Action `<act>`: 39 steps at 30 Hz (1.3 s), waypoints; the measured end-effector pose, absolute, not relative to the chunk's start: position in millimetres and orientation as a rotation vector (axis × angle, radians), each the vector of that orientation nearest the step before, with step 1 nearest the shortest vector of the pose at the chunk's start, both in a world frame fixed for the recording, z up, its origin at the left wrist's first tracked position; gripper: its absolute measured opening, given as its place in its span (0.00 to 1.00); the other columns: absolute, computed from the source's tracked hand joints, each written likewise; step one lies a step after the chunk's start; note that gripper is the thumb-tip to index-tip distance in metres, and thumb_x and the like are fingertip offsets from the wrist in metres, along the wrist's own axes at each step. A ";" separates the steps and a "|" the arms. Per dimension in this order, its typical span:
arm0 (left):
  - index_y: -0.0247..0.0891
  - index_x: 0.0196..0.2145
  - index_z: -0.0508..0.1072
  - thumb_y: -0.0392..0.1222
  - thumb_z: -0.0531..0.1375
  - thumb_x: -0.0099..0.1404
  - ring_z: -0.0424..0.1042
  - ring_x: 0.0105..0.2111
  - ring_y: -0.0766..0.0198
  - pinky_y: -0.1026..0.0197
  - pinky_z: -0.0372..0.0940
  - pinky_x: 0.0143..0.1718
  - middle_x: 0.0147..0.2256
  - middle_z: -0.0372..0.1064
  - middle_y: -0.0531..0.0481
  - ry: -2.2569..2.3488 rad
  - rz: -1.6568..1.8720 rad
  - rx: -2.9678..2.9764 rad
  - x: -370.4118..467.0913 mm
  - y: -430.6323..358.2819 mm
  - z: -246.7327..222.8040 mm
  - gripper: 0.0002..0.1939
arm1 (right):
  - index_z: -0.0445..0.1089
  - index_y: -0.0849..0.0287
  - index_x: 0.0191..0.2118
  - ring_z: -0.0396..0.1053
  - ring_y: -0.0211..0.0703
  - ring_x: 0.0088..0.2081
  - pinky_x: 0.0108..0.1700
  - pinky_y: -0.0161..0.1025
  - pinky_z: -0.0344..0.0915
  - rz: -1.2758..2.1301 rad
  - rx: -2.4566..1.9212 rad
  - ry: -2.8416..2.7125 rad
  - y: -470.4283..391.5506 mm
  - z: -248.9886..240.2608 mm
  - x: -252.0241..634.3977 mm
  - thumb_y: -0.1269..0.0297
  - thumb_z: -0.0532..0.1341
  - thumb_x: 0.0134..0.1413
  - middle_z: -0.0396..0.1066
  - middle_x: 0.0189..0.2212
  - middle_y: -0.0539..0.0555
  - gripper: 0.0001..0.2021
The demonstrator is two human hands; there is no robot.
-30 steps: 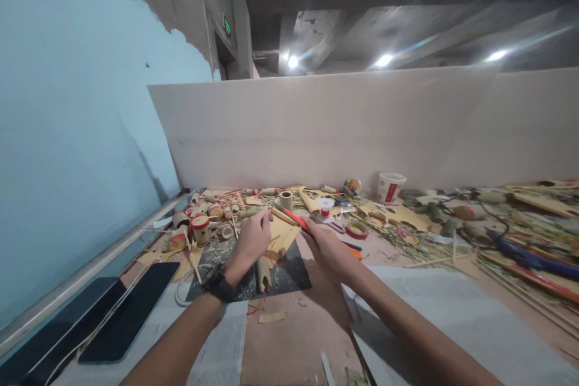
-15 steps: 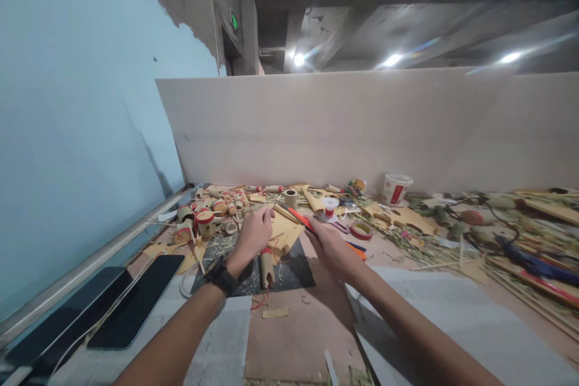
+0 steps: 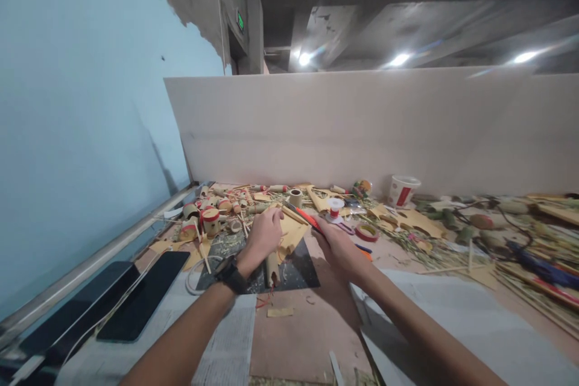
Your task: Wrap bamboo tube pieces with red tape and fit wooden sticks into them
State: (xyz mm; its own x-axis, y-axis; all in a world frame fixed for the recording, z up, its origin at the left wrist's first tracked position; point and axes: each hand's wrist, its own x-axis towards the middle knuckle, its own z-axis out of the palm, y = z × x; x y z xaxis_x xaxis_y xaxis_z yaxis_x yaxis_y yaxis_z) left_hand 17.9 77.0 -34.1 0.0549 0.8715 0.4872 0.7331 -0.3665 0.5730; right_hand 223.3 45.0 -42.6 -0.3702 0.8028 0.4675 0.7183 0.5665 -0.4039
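My right hand [image 3: 335,244] is closed around an orange-handled knife [image 3: 308,218], its dark tip pointing up and left. Close beside it, my left hand [image 3: 265,232] has its fingers bent together over the near end of thin wooden sticks; what they grip is too small to make out. Beneath and between the hands lies a tan sheet [image 3: 294,235] on a dark cutting mat [image 3: 305,268]. A bamboo tube [image 3: 272,269] rests on the mat below my left hand, its upper end hidden by that hand.
Red-banded bamboo pieces [image 3: 210,222] crowd the back left. A black phone [image 3: 143,295] lies on paper at the left. Behind my right hand are a thread spool [image 3: 335,208], red tape [image 3: 367,232] and a paper cup [image 3: 403,191]. Straw and cut scraps spread rightward.
The whole view has shifted slightly, so everything appears a little further right. My left hand has moved over the bamboo tube's red end, which is now hidden. The knife stays in my right hand.
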 end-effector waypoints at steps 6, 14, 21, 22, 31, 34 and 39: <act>0.40 0.32 0.74 0.38 0.48 0.71 0.72 0.30 0.60 0.60 0.56 0.32 0.30 0.76 0.47 1.658 1.202 2.155 16.5 76.1 -34.0 0.15 | 0.62 0.56 0.58 0.73 0.51 0.42 0.39 0.40 0.64 0.170 -1.205 -2.177 45.1 -41.7 224.0 0.60 0.47 0.71 0.76 0.43 0.60 0.16; 0.40 0.33 0.74 0.38 0.48 0.71 0.73 0.32 0.60 0.61 0.56 0.33 0.31 0.77 0.47 1.709 1.206 2.142 16.7 76.8 -32.8 0.16 | 0.63 0.57 0.58 0.73 0.53 0.42 0.40 0.42 0.65 0.156 -1.231 -2.171 45.8 -42.7 223.2 0.60 0.48 0.71 0.76 0.42 0.60 0.17; 0.39 0.33 0.74 0.39 0.48 0.71 0.73 0.32 0.59 0.61 0.58 0.33 0.30 0.76 0.46 1.714 1.200 2.119 16.1 77.2 -33.3 0.16 | 0.60 0.54 0.61 0.73 0.53 0.44 0.44 0.45 0.66 0.228 -1.184 -2.146 42.7 -41.1 221.0 0.59 0.47 0.71 0.76 0.46 0.60 0.18; 0.39 0.33 0.74 0.39 0.48 0.72 0.73 0.32 0.59 0.61 0.58 0.33 0.30 0.76 0.46 1.700 1.193 2.130 16.7 77.1 -33.7 0.16 | 0.59 0.54 0.62 0.73 0.53 0.45 0.45 0.45 0.66 0.232 -1.183 -2.142 42.7 -41.0 220.9 0.60 0.47 0.71 0.76 0.46 0.60 0.19; 0.39 0.35 0.75 0.38 0.48 0.72 0.74 0.33 0.60 0.61 0.59 0.35 0.33 0.77 0.46 1.677 1.179 2.147 18.3 77.2 -33.9 0.17 | 0.64 0.57 0.55 0.74 0.51 0.39 0.39 0.41 0.65 0.204 -1.187 -2.145 47.5 -44.6 222.0 0.60 0.47 0.71 0.76 0.41 0.59 0.15; 0.39 0.35 0.76 0.39 0.48 0.72 0.74 0.33 0.59 0.61 0.59 0.35 0.33 0.77 0.45 1.669 1.153 2.157 17.5 77.5 -34.2 0.16 | 0.64 0.57 0.54 0.73 0.51 0.39 0.38 0.41 0.65 0.170 -1.194 -2.148 48.5 -46.3 222.6 0.60 0.47 0.71 0.76 0.40 0.59 0.15; 0.39 0.34 0.75 0.38 0.48 0.71 0.74 0.33 0.58 0.60 0.58 0.34 0.33 0.77 0.45 1.680 1.158 2.160 17.3 78.3 -33.9 0.16 | 0.63 0.56 0.58 0.74 0.51 0.42 0.41 0.41 0.65 0.165 -1.198 -2.151 47.1 -45.0 222.0 0.60 0.48 0.71 0.77 0.43 0.60 0.17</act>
State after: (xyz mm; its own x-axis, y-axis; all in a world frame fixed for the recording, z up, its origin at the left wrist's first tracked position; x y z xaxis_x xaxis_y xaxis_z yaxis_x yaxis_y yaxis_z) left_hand 17.3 78.3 -33.9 0.0636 0.8821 0.4668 0.7499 -0.3508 0.5608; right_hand 222.0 47.1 -45.0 -0.3617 0.7953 0.4865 0.7120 0.5725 -0.4065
